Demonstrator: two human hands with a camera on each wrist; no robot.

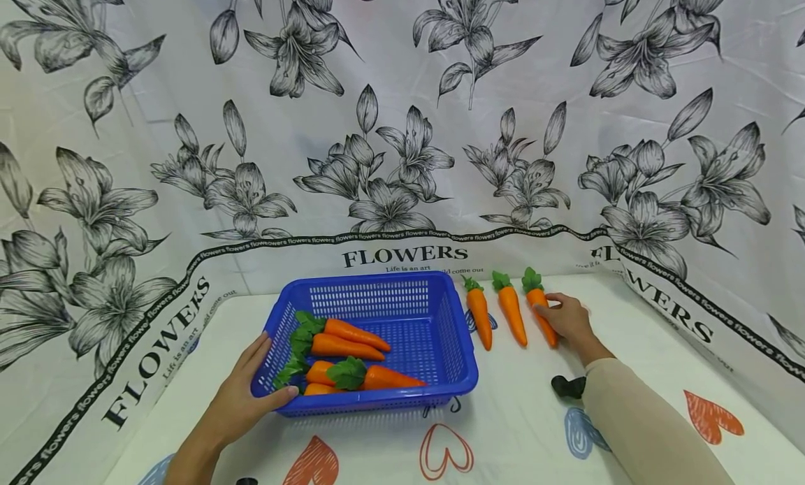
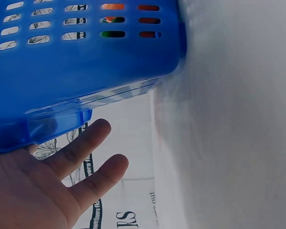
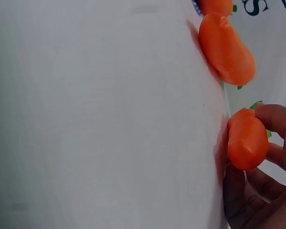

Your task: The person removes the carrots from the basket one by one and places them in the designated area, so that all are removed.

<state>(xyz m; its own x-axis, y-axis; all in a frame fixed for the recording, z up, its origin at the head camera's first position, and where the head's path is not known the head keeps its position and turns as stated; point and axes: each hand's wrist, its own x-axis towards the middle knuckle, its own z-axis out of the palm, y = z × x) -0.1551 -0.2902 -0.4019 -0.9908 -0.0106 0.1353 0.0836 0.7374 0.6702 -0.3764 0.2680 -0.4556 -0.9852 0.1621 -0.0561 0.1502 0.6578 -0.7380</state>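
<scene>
In the head view my left hand (image 1: 242, 391) rests at the front left corner of a blue plastic basket (image 1: 462, 331), its thumb over the rim. The left wrist view shows two straight, spread fingers (image 2: 102, 179) beside the basket (image 2: 86, 62); the others are partly hidden. Several orange toy carrots (image 1: 346, 346) with green leaves lie in the basket's left and front part. Right of it, my right hand (image 1: 569, 321) pinches the rightmost carrot (image 1: 537, 300) between thumb and fingers. That carrot (image 3: 248, 140) lies against the tabletop in the right wrist view.
Two more carrots, one beside the basket (image 1: 479, 317) and a middle one (image 1: 512, 316), lie side by side on the white cloth (image 1: 516, 415) printed with hearts. A flower-printed curtain (image 1: 402, 191) stands behind and along both sides.
</scene>
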